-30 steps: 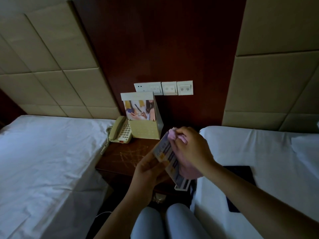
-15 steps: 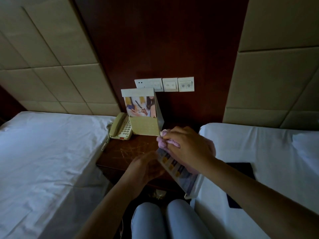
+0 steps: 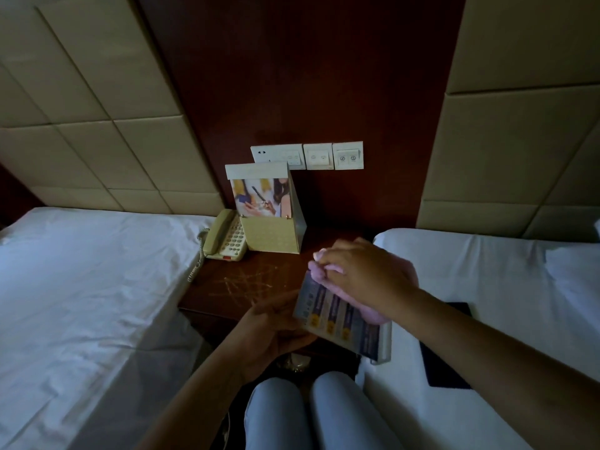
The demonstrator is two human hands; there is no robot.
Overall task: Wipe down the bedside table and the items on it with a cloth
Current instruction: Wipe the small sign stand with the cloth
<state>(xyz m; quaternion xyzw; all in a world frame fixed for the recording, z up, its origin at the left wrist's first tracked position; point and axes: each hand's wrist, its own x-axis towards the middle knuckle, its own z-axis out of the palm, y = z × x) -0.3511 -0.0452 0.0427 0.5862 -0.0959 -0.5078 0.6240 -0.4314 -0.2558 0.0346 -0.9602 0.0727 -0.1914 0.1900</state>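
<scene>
Comparing with a second ago, the acrylic sign card has tipped from near upright to lying almost flat, and both hands have dropped lower. My left hand is clamped on its left edge from underneath, fingers curled under. My right hand is closed on the pink cloth, pressing it onto the card's top face near its far edge.

Hard to read the print on the card, just blue and yellow blocks. Most of the cloth is hidden under my palm. Some small thing on the floor by my knees is too dark to make out.

All this hovers over the front right corner of the bedside table, which is dark wood with pale scratches mid-surface. A beige phone sits at the back left corner, with a brochure holder just beside it. White beds flank both sides, and wall switches sit on the wood panel behind.
</scene>
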